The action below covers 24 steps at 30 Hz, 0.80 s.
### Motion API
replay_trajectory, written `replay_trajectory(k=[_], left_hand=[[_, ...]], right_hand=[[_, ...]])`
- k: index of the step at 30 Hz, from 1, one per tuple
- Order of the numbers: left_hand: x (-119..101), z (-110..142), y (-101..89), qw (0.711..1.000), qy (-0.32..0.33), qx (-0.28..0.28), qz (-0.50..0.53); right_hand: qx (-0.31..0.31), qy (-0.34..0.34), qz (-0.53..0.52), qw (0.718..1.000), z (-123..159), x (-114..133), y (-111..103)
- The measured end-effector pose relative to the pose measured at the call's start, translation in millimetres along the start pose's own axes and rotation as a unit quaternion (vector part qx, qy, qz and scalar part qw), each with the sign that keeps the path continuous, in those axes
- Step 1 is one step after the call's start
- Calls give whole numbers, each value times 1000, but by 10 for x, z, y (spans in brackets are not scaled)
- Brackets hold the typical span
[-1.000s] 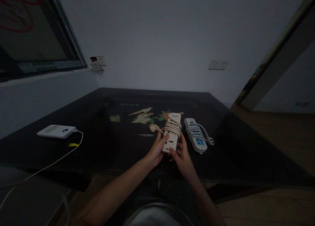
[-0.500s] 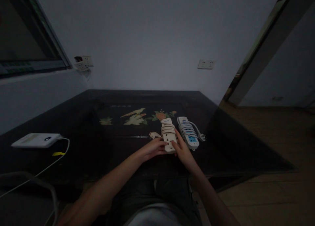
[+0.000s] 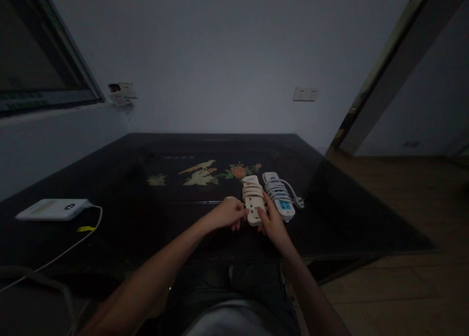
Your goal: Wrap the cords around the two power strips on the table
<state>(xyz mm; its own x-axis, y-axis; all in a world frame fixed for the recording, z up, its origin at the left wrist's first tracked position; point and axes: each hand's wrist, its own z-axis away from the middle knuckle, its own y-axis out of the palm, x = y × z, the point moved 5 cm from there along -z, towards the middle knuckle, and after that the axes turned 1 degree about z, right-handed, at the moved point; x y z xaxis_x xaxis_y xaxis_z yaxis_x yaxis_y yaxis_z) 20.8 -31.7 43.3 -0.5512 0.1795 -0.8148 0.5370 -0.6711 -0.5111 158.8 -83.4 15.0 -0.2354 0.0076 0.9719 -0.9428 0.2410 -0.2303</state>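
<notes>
A cream power strip (image 3: pixel 253 214) with its cord (image 3: pixel 252 191) wound around its upper half is at the front middle of the dark table. My right hand (image 3: pixel 274 224) grips its lower right side, thumb on the socket face and fingers along the edge. At the strip's left side my left hand (image 3: pixel 227 214) is closed, pinching the loose cord end near the plug. That hand covers most of the plug. Just right of the cream strip lies a white power strip with blue sockets (image 3: pixel 286 205), its cord wrapped around it and its plug (image 3: pixel 299 202) sticking out to the right.
A white power bank (image 3: pixel 53 209) with a white cable (image 3: pixel 98 221) and a yellow tag (image 3: pixel 86 229) lies at the left of the table (image 3: pixel 176 219). Flower and bird pictures decorate the tabletop. Wall sockets (image 3: pixel 305 94) are on the wall behind, and a window is at left.
The view has turned right. The cream strip has been lowered toward the table, beside the other strip. My left hand has left the strip's body and closed at the cord's plug end.
</notes>
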Motion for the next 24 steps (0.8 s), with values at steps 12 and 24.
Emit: replay_trajectory(k=[12,24], left_hand=[[169,-114,-148,944,207,-205,-153],[25,26,-24,912,220,-174,-298]], right_hand=[[-79,-128,147,978,25,74,-93],[-63,-128,168,975,175,77,-38]])
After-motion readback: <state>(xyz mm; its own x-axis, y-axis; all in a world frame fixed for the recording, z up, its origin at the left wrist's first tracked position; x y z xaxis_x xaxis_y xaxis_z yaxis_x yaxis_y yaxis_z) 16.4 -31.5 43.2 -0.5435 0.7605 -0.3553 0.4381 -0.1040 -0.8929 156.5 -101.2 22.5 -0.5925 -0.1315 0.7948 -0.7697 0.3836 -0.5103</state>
